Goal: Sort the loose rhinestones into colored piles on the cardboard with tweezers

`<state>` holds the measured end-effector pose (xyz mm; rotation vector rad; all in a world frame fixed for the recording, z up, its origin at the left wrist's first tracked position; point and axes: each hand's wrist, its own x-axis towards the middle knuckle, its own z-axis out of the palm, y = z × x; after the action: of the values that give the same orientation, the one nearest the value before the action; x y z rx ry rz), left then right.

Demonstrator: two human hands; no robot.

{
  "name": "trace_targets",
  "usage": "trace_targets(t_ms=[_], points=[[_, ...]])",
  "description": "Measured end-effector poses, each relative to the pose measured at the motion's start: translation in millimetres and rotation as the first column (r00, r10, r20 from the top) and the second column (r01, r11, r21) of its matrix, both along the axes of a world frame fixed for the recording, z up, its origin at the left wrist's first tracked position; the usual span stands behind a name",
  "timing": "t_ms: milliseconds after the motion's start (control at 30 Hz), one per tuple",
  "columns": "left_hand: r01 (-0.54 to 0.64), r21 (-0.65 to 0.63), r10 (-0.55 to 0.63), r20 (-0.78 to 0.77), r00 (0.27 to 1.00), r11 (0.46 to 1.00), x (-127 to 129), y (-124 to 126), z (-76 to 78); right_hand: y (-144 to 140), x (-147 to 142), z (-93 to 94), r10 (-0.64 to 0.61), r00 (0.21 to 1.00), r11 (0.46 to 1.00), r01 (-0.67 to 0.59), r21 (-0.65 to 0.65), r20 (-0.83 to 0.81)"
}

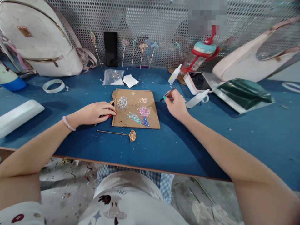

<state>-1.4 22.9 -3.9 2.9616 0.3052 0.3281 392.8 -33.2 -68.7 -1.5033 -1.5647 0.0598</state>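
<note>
A square of brown cardboard (150, 120) lies before me, bearing small piles of silver, pale, pink (143, 111), light-blue (134, 118) and dark-blue beads (146, 121). My left hand (99, 112) is at its left edge, fingers close together. A gold hair stick (112, 102) appears pinched there; its head shows past the fingers, the rest mostly hidden. Just right of the cardboard, my right hand (176, 104) is closed on dark tweezers (162, 99), tips pointing left near the board's edge. Below the board lies another hair stick (132, 135) with a gold fan-shaped head.
Several beaded sticks (143, 47) and a black phone (111, 49) stand against the perforated metal panel. A glue bottle (175, 75), a second white bottle (198, 98), another phone (199, 82) and a green pouch (245, 92) are at right. Tape (53, 86) and a backpack (50, 40) sit left.
</note>
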Motion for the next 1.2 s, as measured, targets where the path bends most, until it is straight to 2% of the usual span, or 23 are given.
trace_targets(t_ms=[200,300,367,467,600,833,1000,1200], points=[[-0.004,0.001,0.004,-0.016,1.0,1.0,0,-1,-0.3,-6,0,8.6,0.09,0.961,0.996,-0.092,-0.006,0.262],[-0.003,-0.001,0.003,-0.008,1.0,1.0,0,-1,-0.7,-11,-2,14.8,0.121,0.944,0.991,-0.131,0.014,0.307],[0.001,-0.011,-0.001,0.003,1.0,1.0,0,-1,-0.7,-13,-4,17.2,0.109,0.959,0.992,-0.123,0.04,0.263],[0.0,-0.019,0.0,0.009,1.0,1.0,0,-1,-0.5,-13,-8,16.4,0.084,0.991,0.995,-0.089,0.047,0.107],[-0.013,-0.017,0.013,-0.007,1.0,1.0,0,-1,-0.6,-12,-16,12.0,0.098,0.993,0.994,-0.095,0.045,-0.063],[-0.009,0.005,0.009,-0.019,1.0,1.0,-1,1,-1.7,-12,-23,10.4,0.112,0.988,0.993,-0.11,0.032,-0.105],[-0.016,-0.001,0.016,-0.026,1.0,1.0,0,1,-0.8,-6,-20,4.3,0.114,0.975,0.993,-0.118,-0.008,-0.191],[-0.019,-0.012,0.019,-0.027,0.999,1.0,0,1,-0.7,-1,-17,0.0,0.098,0.975,0.994,-0.104,-0.02,-0.199]])
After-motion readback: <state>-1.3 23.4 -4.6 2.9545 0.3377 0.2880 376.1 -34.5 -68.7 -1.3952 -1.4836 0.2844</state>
